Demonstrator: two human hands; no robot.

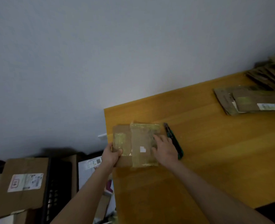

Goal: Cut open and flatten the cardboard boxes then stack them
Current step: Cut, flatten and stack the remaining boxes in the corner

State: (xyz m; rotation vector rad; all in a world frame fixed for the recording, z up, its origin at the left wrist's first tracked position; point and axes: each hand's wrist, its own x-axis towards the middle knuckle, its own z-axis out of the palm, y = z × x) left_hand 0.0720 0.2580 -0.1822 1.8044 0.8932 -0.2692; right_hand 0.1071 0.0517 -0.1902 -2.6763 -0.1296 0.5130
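Observation:
A small brown cardboard box [138, 143], wrapped in clear tape with a small white sticker, lies near the left edge of the wooden table [206, 143]. My left hand [111, 155] grips the box's left edge, thumb on top. My right hand [165, 147] lies flat on the right part of the box with its fingers spread. A green utility knife [174, 139] lies on the table just right of the box, beside my right hand. A stack of flattened cardboard [250, 99] sits at the table's far right.
More flattened cardboard [269, 73] is piled at the far right corner against the wall. Left of the table, lower down, stand a large cardboard box [23, 183] with a label, a black crate [59, 183] and other parcels.

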